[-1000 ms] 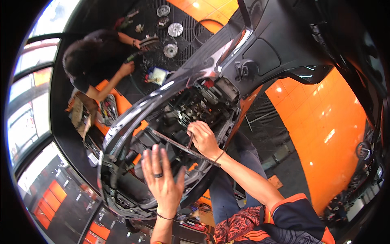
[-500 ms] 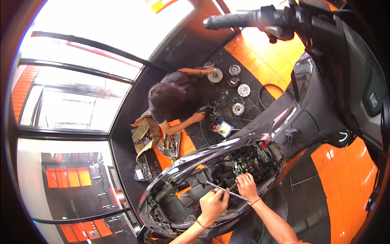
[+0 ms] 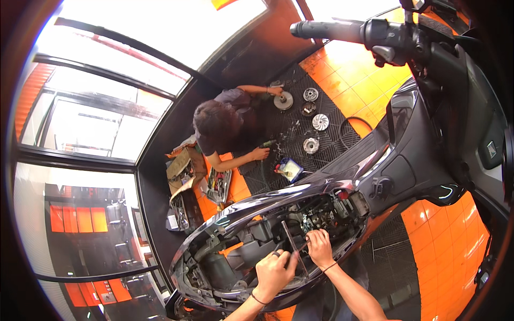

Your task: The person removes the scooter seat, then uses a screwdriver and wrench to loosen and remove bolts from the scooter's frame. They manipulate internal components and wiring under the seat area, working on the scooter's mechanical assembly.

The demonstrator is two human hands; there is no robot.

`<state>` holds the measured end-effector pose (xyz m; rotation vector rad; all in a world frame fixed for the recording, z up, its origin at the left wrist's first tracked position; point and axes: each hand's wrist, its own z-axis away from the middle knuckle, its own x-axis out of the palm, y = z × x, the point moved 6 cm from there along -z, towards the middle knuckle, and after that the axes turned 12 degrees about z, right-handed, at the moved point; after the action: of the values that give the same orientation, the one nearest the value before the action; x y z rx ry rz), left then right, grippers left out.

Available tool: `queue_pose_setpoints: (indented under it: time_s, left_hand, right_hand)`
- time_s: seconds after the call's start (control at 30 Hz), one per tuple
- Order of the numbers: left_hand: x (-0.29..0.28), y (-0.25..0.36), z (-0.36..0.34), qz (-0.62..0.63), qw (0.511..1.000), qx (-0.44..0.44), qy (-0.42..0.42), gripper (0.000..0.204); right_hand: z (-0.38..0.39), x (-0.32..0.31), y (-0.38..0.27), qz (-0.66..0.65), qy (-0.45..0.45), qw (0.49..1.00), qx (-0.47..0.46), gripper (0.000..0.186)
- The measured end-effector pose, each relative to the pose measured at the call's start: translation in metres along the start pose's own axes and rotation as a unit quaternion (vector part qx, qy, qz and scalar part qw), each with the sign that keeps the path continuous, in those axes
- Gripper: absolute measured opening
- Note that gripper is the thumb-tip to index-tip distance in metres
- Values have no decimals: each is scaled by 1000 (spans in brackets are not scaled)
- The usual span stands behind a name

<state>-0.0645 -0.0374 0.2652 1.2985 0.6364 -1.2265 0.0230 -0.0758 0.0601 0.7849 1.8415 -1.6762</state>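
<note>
A T-handle wrench [image 3: 288,234] slants over the open body of a scooter [image 3: 257,214]. My left hand [image 3: 274,274] is closed at the middle of its crossbar. My right hand [image 3: 319,249] pinches the thin shaft further along, close above the engine parts [image 3: 321,218]. Where the shaft's tip meets the engine is hidden under my right fingers. Below my left hand lie the dark plastic parts inside the scooter's frame.
A co-worker [image 3: 225,120] crouches beyond the scooter, one hand at a round metal disc [image 3: 284,100]. Several metal parts lie on the black mat [image 3: 332,128], near a blue-rimmed tray [image 3: 289,170]. Tools lie by a cardboard box [image 3: 184,168]. The handlebar [image 3: 332,31] juts out at upper right.
The T-handle's crossbar has turned clockwise, from nearly crosswise to steeply slanted. Both hands keep their hold. My view has shifted slightly.
</note>
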Motion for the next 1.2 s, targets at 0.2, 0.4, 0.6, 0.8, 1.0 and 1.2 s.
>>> queue_pose_setpoints:
  time_s: [0.2, 0.4, 0.6, 0.8, 1.0, 1.2]
  left_hand:
    - [23, -5, 7, -66, 954, 212, -204, 60]
    - [41, -53, 4, -8, 997, -53, -57, 27]
    - [5, 12, 12, 71, 984, 157, 49, 9]
    - [31, -16, 7, -36, 964, 210, -157, 62]
    - [37, -25, 8, -38, 983, 116, -136, 46]
    - [19, -8, 16, 465, 843, -236, -134, 42]
  right_hand:
    - [3, 3, -5, 7, -10, 1000, -3, 24]
    - [-1, 2, -8, 18, -2, 1000, -11, 21]
    - [2, 5, -3, 7, 3, 1000, -4, 19]
    - [3, 0, -4, -11, 4, 1000, 13, 19]
    - [-2, -2, -7, -12, 27, 1000, -10, 18]
    - [5, 8, -2, 2, -9, 1000, -21, 21]
